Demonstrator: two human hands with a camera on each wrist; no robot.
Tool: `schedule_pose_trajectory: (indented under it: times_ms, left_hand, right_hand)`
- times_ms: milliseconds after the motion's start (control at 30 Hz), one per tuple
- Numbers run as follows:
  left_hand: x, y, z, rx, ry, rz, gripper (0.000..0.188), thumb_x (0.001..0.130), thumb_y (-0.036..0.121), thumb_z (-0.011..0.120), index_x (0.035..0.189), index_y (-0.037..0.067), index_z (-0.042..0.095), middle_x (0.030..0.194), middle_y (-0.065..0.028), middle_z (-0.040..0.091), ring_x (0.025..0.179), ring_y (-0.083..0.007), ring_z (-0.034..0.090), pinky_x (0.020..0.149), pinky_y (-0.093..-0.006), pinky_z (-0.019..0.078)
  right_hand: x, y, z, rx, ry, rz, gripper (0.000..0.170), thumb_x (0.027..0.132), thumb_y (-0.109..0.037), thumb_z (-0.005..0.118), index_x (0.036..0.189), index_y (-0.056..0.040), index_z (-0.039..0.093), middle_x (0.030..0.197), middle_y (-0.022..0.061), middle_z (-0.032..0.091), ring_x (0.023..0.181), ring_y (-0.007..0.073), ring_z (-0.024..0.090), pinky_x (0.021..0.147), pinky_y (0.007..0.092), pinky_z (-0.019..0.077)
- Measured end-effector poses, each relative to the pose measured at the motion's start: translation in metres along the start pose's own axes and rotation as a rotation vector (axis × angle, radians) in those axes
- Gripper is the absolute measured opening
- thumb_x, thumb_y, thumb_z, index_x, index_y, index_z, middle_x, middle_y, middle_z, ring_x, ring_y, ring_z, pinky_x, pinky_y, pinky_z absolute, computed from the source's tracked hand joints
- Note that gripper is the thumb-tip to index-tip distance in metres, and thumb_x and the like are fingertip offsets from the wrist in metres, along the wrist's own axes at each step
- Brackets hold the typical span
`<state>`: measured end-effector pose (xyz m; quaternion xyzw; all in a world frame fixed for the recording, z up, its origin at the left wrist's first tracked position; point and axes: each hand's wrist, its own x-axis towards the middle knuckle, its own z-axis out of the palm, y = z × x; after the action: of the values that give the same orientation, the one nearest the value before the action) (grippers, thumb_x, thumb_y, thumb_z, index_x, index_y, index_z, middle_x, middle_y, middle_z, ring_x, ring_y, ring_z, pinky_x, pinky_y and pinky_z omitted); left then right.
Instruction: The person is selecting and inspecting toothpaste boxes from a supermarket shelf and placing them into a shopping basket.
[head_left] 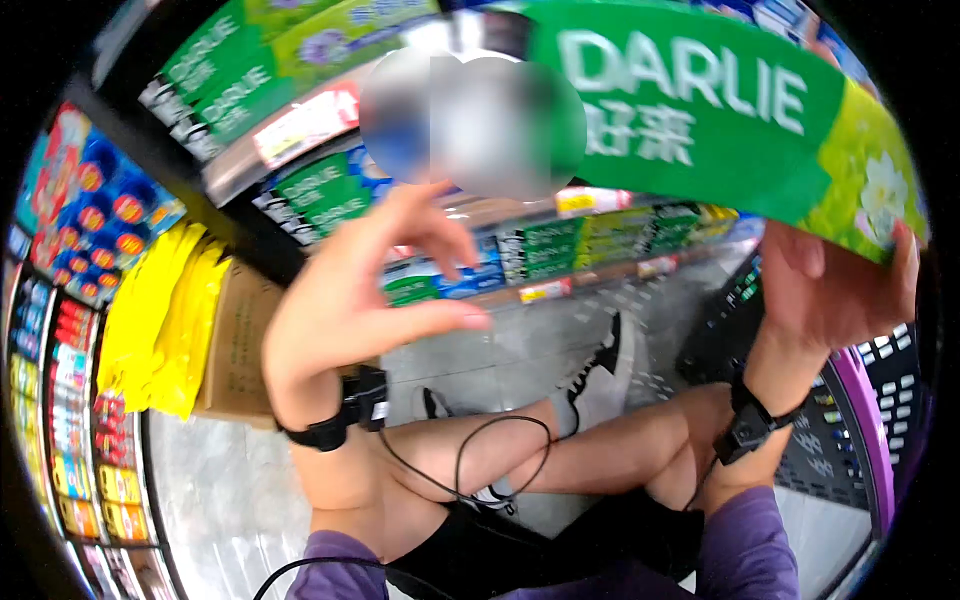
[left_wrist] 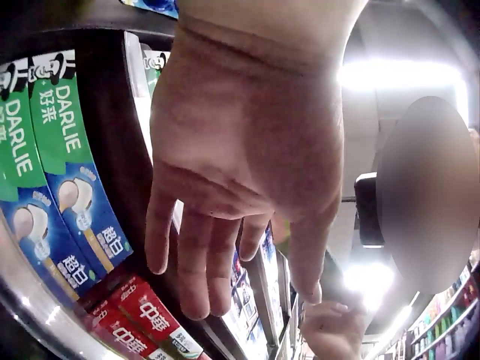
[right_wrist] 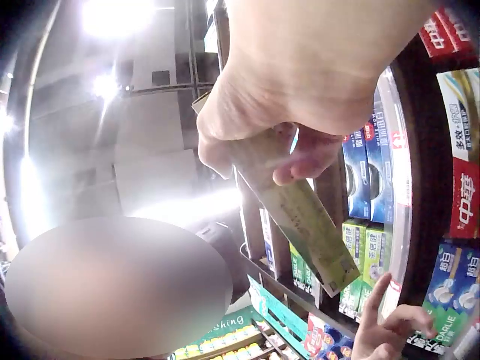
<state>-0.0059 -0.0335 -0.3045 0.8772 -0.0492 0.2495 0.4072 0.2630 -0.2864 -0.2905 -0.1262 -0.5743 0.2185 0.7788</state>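
Observation:
My right hand [head_left: 835, 285] grips a green and yellow-green DARLIE toothpaste box [head_left: 690, 105] by its flower-printed end, holding it up close to the head camera. In the right wrist view the narrow side of that toothpaste box [right_wrist: 307, 217] slants down from under the right hand [right_wrist: 300, 82]. My left hand [head_left: 365, 285] hangs in the air before the shelves, thumb and fingers spread apart with nothing between them. The left wrist view shows the palm of this left hand [left_wrist: 240, 150], its fingers extended beside the shelf edge.
Shelves of toothpaste boxes [head_left: 545, 250] stand in front, with price tags [head_left: 545, 291] along their edges. Yellow bags [head_left: 165, 320] lie on a cardboard box [head_left: 240, 345] at left. A black and purple basket [head_left: 870, 430] stands at right. A cable [head_left: 500, 420] loops over the crossed legs.

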Motion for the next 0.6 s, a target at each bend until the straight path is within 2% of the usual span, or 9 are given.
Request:
schedule_pose_trajectory:
  times_ms: [67, 133, 167, 200, 267, 300, 400, 533, 600]
  left_hand:
    - [0.005, -0.007, 0.003, 0.122, -0.089, 0.082, 0.1, 0.072, 0.019, 0.089, 0.152, 0.003, 0.03, 0.101, -0.0136, 0.068, 0.088, -0.0241, 0.066, 0.08, -0.0365, 0.0532]
    - [0.007, 0.0, 0.012, 0.179, -0.099, -0.005, 0.083, 0.071, 0.02, 0.09, 0.14, 0.003, 0.047, 0.099, -0.0103, 0.069, 0.087, -0.0222, 0.066, 0.079, -0.0354, 0.0532]
    - [0.014, 0.011, 0.013, 0.298, -0.187, -0.072, 0.06, 0.069, 0.017, 0.091, 0.119, 0.003, 0.061, 0.098, -0.0079, 0.07, 0.086, -0.0206, 0.067, 0.078, -0.0342, 0.0532]
    - [0.015, 0.016, 0.016, 0.303, -0.173, -0.093, 0.046, 0.068, 0.015, 0.091, 0.103, 0.003, 0.064, 0.097, -0.0062, 0.071, 0.088, -0.02, 0.067, 0.077, -0.033, 0.0529]
    - [0.016, 0.019, 0.013, 0.224, -0.111, -0.027, 0.051, 0.068, 0.014, 0.092, 0.109, 0.002, 0.064, 0.104, -0.007, 0.07, 0.095, -0.019, 0.067, 0.079, -0.033, 0.0536]
    - [0.017, 0.019, 0.015, 0.225, -0.11, -0.022, 0.051, 0.068, 0.014, 0.092, 0.109, 0.002, 0.064, 0.104, -0.007, 0.07, 0.095, -0.019, 0.067, 0.079, -0.033, 0.0536]
    - [0.017, 0.019, 0.028, -0.131, 0.188, -0.002, 0.057, 0.072, 0.026, 0.086, 0.121, 0.006, 0.063, 0.098, -0.0143, 0.073, 0.087, -0.029, 0.072, 0.075, -0.0361, 0.0542]
    - [0.018, 0.019, 0.03, 0.202, 0.161, 0.176, 0.035, 0.076, 0.019, 0.077, 0.107, 0.006, 0.068, 0.096, -0.0162, 0.071, 0.087, -0.0407, 0.066, 0.072, -0.041, 0.0528]
    - [0.016, 0.015, 0.028, 0.268, 0.13, 0.175, 0.045, 0.076, 0.022, 0.075, 0.117, 0.006, 0.064, 0.096, -0.019, 0.07, 0.087, -0.0426, 0.064, 0.071, -0.0436, 0.052]
  right_hand:
    - [0.0, 0.001, 0.008, -0.02, 0.046, 0.03, 0.053, 0.097, -0.032, 0.044, 0.141, -0.0011, 0.048, 0.138, 0.0222, 0.055, 0.101, 0.0224, 0.059, 0.066, 0.0287, 0.0464]
    - [-0.001, -0.01, 0.012, -0.277, 0.261, 0.121, 0.092, 0.086, -0.033, 0.066, 0.155, 0.0001, 0.015, 0.162, 0.0235, 0.017, 0.109, 0.026, 0.063, 0.078, 0.0267, 0.0537]
    - [0.009, 0.002, 0.029, -0.233, 0.346, 0.035, 0.1, 0.083, -0.03, 0.07, 0.156, -0.0003, 0.009, 0.165, 0.0223, 0.004, 0.141, 0.0347, 0.041, 0.086, 0.0329, 0.0563]
    - [0.011, -0.001, 0.027, -0.22, 0.335, 0.031, 0.1, 0.083, -0.03, 0.07, 0.156, -0.0003, 0.009, 0.165, 0.0223, 0.004, 0.141, 0.0347, 0.041, 0.086, 0.0329, 0.0563]
    - [0.012, -0.011, 0.022, -0.144, 0.048, 0.181, 0.099, 0.083, -0.03, 0.068, 0.156, -0.0001, 0.008, 0.165, 0.0213, 0.007, 0.146, 0.039, 0.03, 0.096, 0.0404, 0.053]
    - [0.01, 0.003, 0.027, -0.219, 0.12, 0.052, 0.087, 0.085, -0.031, 0.064, 0.153, 0.0003, 0.021, 0.16, 0.0204, 0.026, 0.141, 0.0369, 0.041, 0.098, 0.0424, 0.052]
    - [0.007, 0.01, 0.025, -0.053, -0.01, 0.05, 0.086, 0.085, -0.032, 0.065, 0.152, 0.001, 0.024, 0.158, 0.0211, 0.03, 0.139, 0.0353, 0.043, 0.101, 0.0439, 0.0503]
    - [0.006, 0.013, 0.024, 0.02, -0.039, 0.05, 0.084, 0.084, -0.033, 0.065, 0.15, 0.0019, 0.027, 0.154, 0.022, 0.035, 0.137, 0.0331, 0.046, 0.105, 0.046, 0.0479]
    - [0.006, 0.014, 0.022, 0.003, -0.007, 0.055, 0.084, 0.083, -0.034, 0.065, 0.149, 0.0024, 0.029, 0.153, 0.0225, 0.037, 0.136, 0.032, 0.048, 0.107, 0.047, 0.0468]
